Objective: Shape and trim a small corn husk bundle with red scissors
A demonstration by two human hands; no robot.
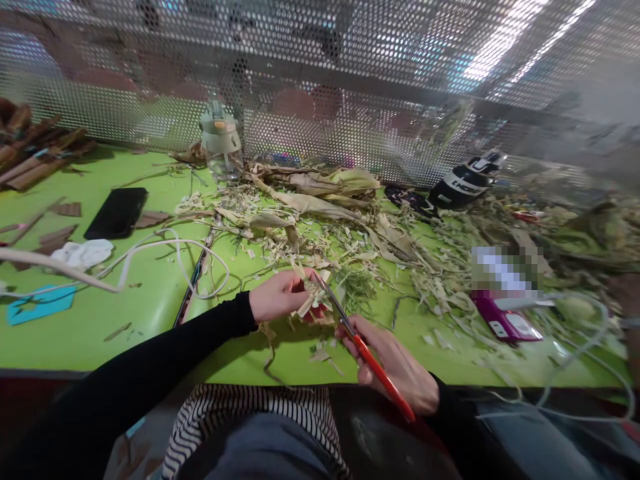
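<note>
Close to the table's front edge, my left hand point(280, 295) is closed around a small bunch of pale dried plant strips point(314, 293), perhaps corn husk. My right hand point(395, 363) grips a pair of scissors point(377, 373) with red-orange handles. Its metal blades point up and left and reach the bunch; whether they are parted is hard to tell. Some fingers of my left hand are hidden behind the strips. Behind both hands lies a litter of cut scraps, with long dried husks point(320, 203) beyond it. A few scraps point(325, 353) lie below the bunch.
A black phone point(117, 212), white cable point(180, 250) and blue card point(40, 305) lie on the left of the green table point(135, 347). A clear bottle point(221, 147) stands at the back by a perforated metal screen point(300, 80). On the right are a black bottle point(465, 183) and magenta device point(507, 320).
</note>
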